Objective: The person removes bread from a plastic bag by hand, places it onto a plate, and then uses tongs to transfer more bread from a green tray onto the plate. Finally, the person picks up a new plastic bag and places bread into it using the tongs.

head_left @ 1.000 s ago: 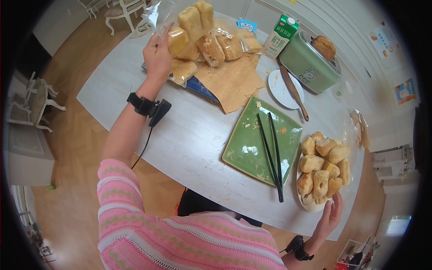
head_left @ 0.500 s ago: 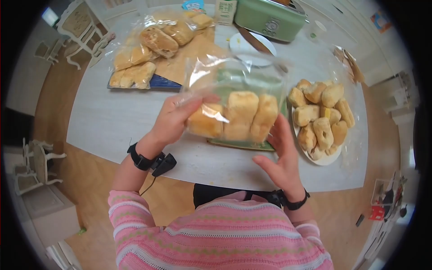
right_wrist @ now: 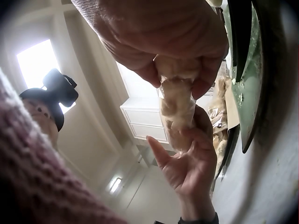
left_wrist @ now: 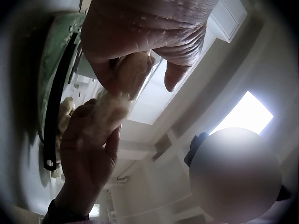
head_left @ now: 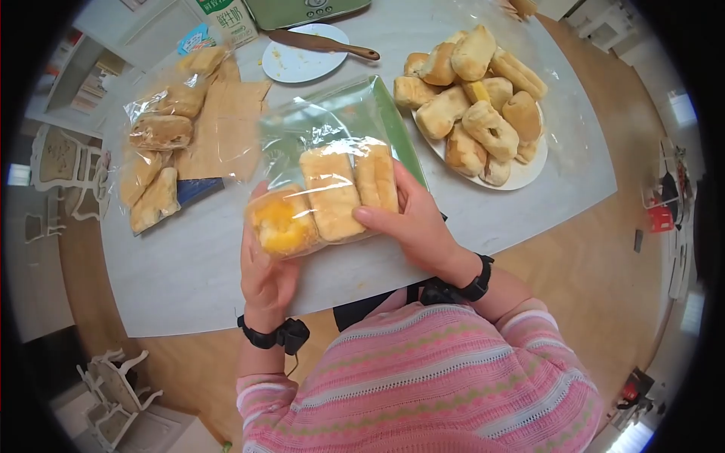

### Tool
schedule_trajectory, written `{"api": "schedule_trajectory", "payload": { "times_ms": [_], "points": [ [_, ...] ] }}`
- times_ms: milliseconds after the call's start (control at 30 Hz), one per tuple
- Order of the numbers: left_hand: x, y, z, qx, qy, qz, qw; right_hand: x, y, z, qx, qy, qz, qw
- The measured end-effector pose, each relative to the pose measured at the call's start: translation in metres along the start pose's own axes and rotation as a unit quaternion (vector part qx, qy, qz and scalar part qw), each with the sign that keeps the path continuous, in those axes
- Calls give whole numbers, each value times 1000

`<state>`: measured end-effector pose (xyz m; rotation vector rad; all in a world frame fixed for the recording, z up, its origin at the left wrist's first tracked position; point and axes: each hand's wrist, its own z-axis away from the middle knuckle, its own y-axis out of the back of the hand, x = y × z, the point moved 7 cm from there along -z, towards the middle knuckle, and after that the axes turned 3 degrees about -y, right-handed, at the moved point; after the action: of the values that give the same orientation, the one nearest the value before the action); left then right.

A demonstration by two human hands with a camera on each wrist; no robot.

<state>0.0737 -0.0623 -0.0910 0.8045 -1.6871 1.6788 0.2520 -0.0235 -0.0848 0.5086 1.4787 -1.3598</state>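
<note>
A clear bag (head_left: 317,124) with three bread pieces is held over the green plate (head_left: 393,113). Its yellow-topped bread (head_left: 285,226) lies at the left, beside two paler pieces (head_left: 331,192). The left hand (head_left: 266,275) supports the bag's left side, fingers behind it and thumb standing away, as the right wrist view shows. At the other side the right hand (head_left: 423,230) grips the bag, thumb on the front and fingers behind. Both hands also show around the bagged bread (left_wrist: 112,112) in the left wrist view. A black chopstick (left_wrist: 60,98) lies on the plate.
A white plate (head_left: 540,162) piled with bread rolls stands at the right. Other bagged bread (head_left: 162,132) lies on brown paper (head_left: 219,136) at the left. Behind are a small plate (head_left: 291,66) with a wooden-handled knife (head_left: 325,43), a milk carton (head_left: 230,21) and a green toaster (head_left: 302,11).
The left hand has brought the bag from the back left to the front of the body. The right hand has left the roll plate's side and taken hold of the bag; the view has shifted.
</note>
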Motion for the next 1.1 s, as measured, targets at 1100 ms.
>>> {"api": "schedule_trajectory", "payload": {
  "times_ms": [1100],
  "points": [
    [-43, 30, -13, 309, -44, 126, 942, 38, 9, 16, -150, -42, 230, 961]
  ]
}}
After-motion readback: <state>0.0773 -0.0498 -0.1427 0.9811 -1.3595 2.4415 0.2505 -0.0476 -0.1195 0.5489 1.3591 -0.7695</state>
